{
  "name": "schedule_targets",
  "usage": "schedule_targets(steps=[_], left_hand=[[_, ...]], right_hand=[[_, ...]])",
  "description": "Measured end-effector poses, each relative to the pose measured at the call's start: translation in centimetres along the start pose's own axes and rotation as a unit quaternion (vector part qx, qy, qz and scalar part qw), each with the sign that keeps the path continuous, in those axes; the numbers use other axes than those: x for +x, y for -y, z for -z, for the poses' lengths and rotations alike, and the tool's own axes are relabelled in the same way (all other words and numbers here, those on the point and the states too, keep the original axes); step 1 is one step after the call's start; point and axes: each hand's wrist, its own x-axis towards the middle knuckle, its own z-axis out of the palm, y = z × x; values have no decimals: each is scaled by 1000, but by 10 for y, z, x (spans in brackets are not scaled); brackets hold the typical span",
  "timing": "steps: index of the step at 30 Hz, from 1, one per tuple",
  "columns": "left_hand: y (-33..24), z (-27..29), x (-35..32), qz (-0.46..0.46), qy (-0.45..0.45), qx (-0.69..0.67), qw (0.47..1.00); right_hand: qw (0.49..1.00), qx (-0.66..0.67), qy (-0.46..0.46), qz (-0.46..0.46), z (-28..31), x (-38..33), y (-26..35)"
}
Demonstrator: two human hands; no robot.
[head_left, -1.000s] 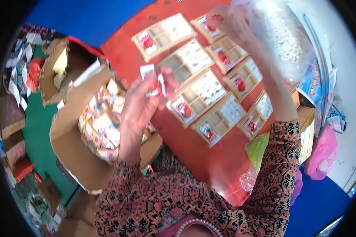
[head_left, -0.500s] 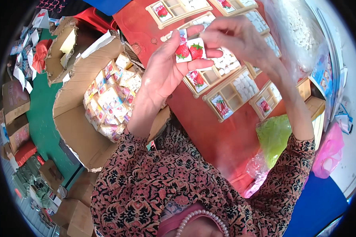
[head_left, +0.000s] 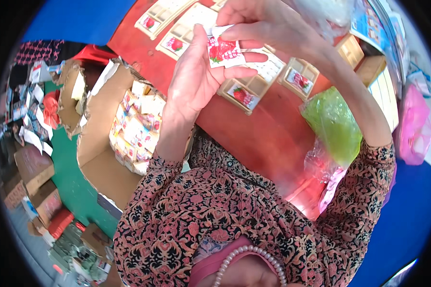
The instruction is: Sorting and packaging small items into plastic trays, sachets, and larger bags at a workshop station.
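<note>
Small white packets printed with red strawberries [head_left: 225,52] lie across the palm and fingers of my left hand [head_left: 189,86], held by its thumb, with several fingers stretched out behind them. My right hand [head_left: 277,29] comes over from the right, thumb and fingers pinched at the packets' upper edge. Below the hands sits a cream compartment tray [head_left: 230,97] with a strawberry packet in one section and white pieces in another. Right of it rests a similar tray [head_left: 288,87], also with a strawberry packet. How many packets I hold cannot be made out.
More such trays [head_left: 154,34] stand at the far side of the red table [head_left: 244,143]. A cardboard box [head_left: 100,162] on the left holds many filled packs. Green plastic [head_left: 333,119] lies at the table's right, with a pink bag [head_left: 415,126] beyond it.
The packets in my left hand, side by side before, now overlap more. My right fingers have come onto their upper edge. The whole view has shifted, with the table appearing higher.
</note>
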Motion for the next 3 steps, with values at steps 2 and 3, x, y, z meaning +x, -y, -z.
schedule_targets(steps=[2, 3], left_hand=[[8, 11, 5, 16, 103, -50, 993], [10, 21, 12, 21, 198, -106, 974]], right_hand=[[991, -117, -31, 60, 3, -7, -8], [963, -239, -48, 117, 7, -9, -14]])
